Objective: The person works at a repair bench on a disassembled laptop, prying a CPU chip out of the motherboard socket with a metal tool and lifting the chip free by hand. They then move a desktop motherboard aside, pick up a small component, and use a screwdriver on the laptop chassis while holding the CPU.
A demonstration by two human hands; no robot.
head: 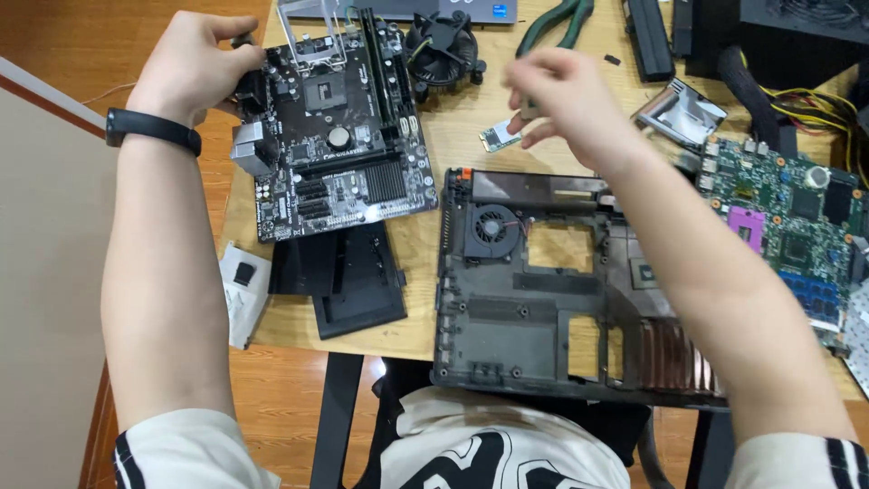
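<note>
I look down at a wooden worktop [453, 136] crowded with computer parts. My left hand [195, 63] is closed on the upper left edge of a black desktop motherboard [335, 136], fingers curled over its corner beside the metal port block; a black band sits on that wrist. My right hand [566, 95] hovers blurred above the middle of the worktop, fingers loosely bent and pinched together on something small that I cannot make out. Just beneath its fingertips lies a small green card [500, 137] (flat on the wood, apart from the hand as far as I can tell). Below that sits an empty black laptop base [507, 308] with a round fan. A green laptop board [787, 226] lies at the right, a black cooler fan [444, 45] near the top, and green-handled pliers [557, 23] beside it.
</note>
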